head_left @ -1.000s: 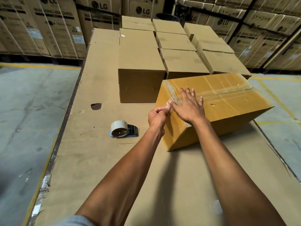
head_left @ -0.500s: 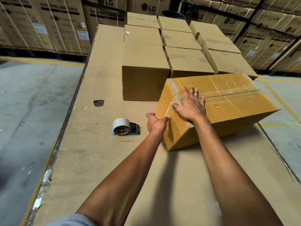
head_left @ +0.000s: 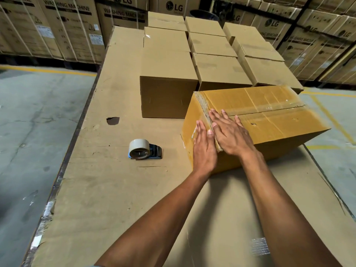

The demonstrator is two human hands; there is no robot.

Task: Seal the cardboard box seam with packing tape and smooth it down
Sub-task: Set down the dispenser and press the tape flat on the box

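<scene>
A yellowish cardboard box [head_left: 269,122] lies on the cardboard-covered table, its top seam covered by clear tape [head_left: 269,109] that runs over the near-left edge. My right hand [head_left: 229,133] lies flat on the box top at that edge, fingers spread. My left hand [head_left: 204,149] presses flat against the box's left end face, fingers together and pointing up. Neither hand holds anything. A tape dispenser [head_left: 143,150] with a pale roll and blue handle lies on the table, left of the box.
Several plain brown boxes [head_left: 169,93] stand in rows behind the taped box. The table [head_left: 107,189] has a hole [head_left: 113,120] in its cover and a metal left edge. Printed cartons [head_left: 67,26] line the back, with concrete floor on both sides.
My left hand opened from a pinch at the box corner and now lies flat on the end face. My right hand slid slightly along the top edge.
</scene>
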